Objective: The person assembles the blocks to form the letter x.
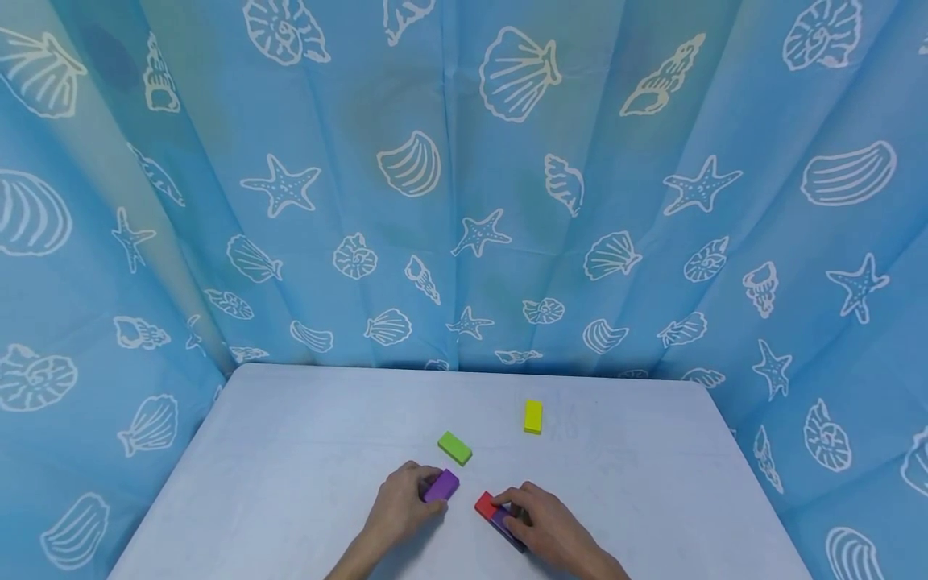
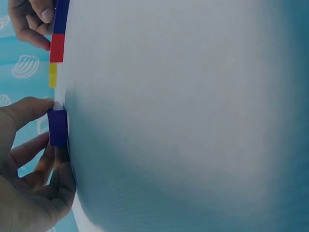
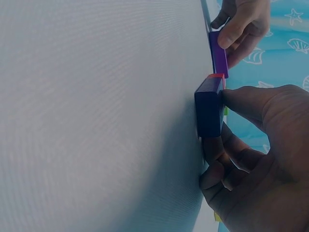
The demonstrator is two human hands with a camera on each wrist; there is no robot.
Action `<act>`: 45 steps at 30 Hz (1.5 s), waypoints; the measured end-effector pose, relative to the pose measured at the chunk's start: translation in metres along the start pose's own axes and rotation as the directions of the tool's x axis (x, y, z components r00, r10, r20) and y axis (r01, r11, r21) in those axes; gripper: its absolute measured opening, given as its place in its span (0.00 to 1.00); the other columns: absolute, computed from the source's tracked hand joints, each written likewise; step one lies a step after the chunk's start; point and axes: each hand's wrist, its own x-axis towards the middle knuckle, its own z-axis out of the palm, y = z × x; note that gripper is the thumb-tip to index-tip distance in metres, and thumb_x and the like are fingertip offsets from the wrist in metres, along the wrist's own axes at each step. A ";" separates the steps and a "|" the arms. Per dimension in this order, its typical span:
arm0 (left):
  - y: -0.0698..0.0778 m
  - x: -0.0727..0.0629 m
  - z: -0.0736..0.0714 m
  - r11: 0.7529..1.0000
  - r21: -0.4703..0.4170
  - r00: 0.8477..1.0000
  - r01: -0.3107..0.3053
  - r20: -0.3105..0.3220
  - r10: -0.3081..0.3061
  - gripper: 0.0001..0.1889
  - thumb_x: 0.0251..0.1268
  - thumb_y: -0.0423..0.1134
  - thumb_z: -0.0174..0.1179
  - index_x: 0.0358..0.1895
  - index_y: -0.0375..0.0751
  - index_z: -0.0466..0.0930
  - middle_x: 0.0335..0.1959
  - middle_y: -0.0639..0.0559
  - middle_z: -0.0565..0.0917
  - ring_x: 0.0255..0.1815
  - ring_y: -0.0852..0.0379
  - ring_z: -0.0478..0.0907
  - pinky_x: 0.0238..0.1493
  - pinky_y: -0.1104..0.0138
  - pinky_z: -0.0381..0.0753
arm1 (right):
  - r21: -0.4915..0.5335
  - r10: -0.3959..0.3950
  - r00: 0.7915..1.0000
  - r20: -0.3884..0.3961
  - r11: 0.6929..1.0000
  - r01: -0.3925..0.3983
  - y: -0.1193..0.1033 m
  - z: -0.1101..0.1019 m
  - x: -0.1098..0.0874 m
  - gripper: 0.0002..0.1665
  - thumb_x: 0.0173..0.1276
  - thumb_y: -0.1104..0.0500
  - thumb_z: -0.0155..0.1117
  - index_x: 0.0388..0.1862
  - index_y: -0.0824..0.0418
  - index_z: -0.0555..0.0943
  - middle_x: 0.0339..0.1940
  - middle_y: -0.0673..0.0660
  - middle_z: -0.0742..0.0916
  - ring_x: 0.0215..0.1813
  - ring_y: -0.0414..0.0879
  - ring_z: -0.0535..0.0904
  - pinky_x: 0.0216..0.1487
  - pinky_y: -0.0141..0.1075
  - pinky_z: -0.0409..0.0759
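Note:
My left hand (image 1: 400, 501) pinches a purple block (image 1: 443, 486) between thumb and fingers, low at the tabletop. In the left wrist view that purple block (image 2: 58, 128) shows one end face. To the right, my right hand (image 1: 547, 524) grips a dark blue block (image 1: 510, 532) by its sides. A red block (image 1: 486, 505) lies end to end against the dark blue one, and a right fingertip reaches beside it. The right wrist view shows the dark blue block (image 3: 209, 113) close to the cloth, with only a sliver of red behind it.
A green block (image 1: 454, 448) lies just beyond the left hand. Farther back and to the right is a yellow block (image 1: 532, 416). The white-covered table (image 1: 304, 435) ends at a blue curtain (image 1: 449, 266) patterned with shells and starfish.

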 end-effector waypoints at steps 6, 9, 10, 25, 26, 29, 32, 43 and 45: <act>0.003 -0.002 0.000 1.000 0.001 1.000 0.000 0.011 0.000 0.25 0.50 0.41 0.78 0.54 0.40 0.85 0.37 0.56 0.79 0.35 0.62 0.77 0.34 0.67 0.78 | 0.002 0.000 1.000 0.002 1.000 0.000 0.002 0.000 0.002 0.16 0.72 0.53 0.65 0.57 0.46 0.83 0.40 0.45 0.79 0.39 0.43 0.74 0.47 0.38 0.80; 0.006 -0.003 0.000 1.000 0.003 1.000 -0.006 0.011 0.006 0.25 0.49 0.41 0.78 0.54 0.41 0.85 0.37 0.56 0.79 0.35 0.62 0.77 0.35 0.66 0.78 | 0.003 0.002 1.000 0.004 1.000 -0.002 0.001 0.000 0.003 0.16 0.72 0.53 0.66 0.58 0.46 0.83 0.40 0.46 0.79 0.39 0.43 0.74 0.47 0.39 0.80; 0.007 -0.004 0.000 1.000 0.002 1.000 -0.004 0.016 0.004 0.25 0.49 0.41 0.78 0.54 0.41 0.85 0.36 0.56 0.79 0.35 0.62 0.77 0.35 0.65 0.78 | 0.003 0.001 1.000 0.004 1.000 -0.001 0.000 0.000 0.003 0.16 0.71 0.53 0.66 0.58 0.46 0.83 0.40 0.46 0.79 0.40 0.43 0.74 0.47 0.39 0.80; 0.013 -0.011 0.003 0.999 0.005 0.997 0.034 0.072 -0.034 0.25 0.47 0.42 0.79 0.52 0.44 0.86 0.35 0.58 0.80 0.33 0.62 0.77 0.35 0.64 0.79 | 0.000 -0.001 1.000 0.012 1.000 0.001 -0.001 0.000 0.000 0.16 0.73 0.54 0.64 0.57 0.48 0.83 0.38 0.46 0.79 0.38 0.42 0.73 0.42 0.36 0.77; 0.013 -0.011 0.003 0.999 0.004 0.997 0.035 0.073 -0.035 0.25 0.47 0.42 0.79 0.52 0.44 0.86 0.35 0.58 0.80 0.33 0.63 0.77 0.35 0.64 0.79 | -0.001 -0.001 1.000 0.012 1.000 0.001 -0.001 -0.001 0.001 0.16 0.73 0.54 0.64 0.58 0.48 0.83 0.38 0.45 0.79 0.38 0.42 0.73 0.42 0.36 0.77; 0.014 -0.012 0.003 0.999 0.007 0.996 0.043 0.080 -0.043 0.25 0.48 0.43 0.79 0.52 0.45 0.85 0.35 0.59 0.79 0.33 0.63 0.77 0.35 0.64 0.79 | -0.006 -0.007 1.000 0.010 1.000 0.007 -0.001 -0.001 0.001 0.16 0.73 0.54 0.64 0.57 0.48 0.83 0.39 0.45 0.79 0.38 0.42 0.73 0.42 0.37 0.77; 0.014 -0.013 0.003 0.999 0.010 0.994 0.052 0.093 -0.052 0.25 0.48 0.44 0.79 0.52 0.45 0.85 0.35 0.59 0.79 0.33 0.62 0.77 0.36 0.64 0.79 | -0.008 -0.009 1.000 0.008 1.000 0.009 -0.002 -0.001 0.001 0.15 0.73 0.54 0.64 0.57 0.48 0.83 0.38 0.45 0.79 0.38 0.42 0.73 0.42 0.36 0.76; 0.019 -0.018 0.002 0.999 -0.009 0.993 0.046 0.113 -0.045 0.23 0.48 0.43 0.79 0.51 0.46 0.85 0.34 0.59 0.79 0.33 0.61 0.76 0.34 0.64 0.78 | -0.015 0.009 1.000 0.000 1.000 -0.009 -0.002 -0.002 0.001 0.16 0.73 0.52 0.65 0.58 0.47 0.82 0.38 0.45 0.78 0.37 0.42 0.73 0.42 0.37 0.76; 0.020 -0.018 0.002 0.999 -0.012 0.991 0.052 0.124 -0.050 0.23 0.49 0.43 0.78 0.50 0.46 0.85 0.34 0.59 0.78 0.33 0.61 0.76 0.34 0.64 0.78 | -0.012 0.009 1.000 0.000 1.000 -0.009 -0.002 -0.002 0.001 0.16 0.73 0.51 0.64 0.58 0.47 0.82 0.38 0.45 0.78 0.38 0.42 0.73 0.42 0.37 0.76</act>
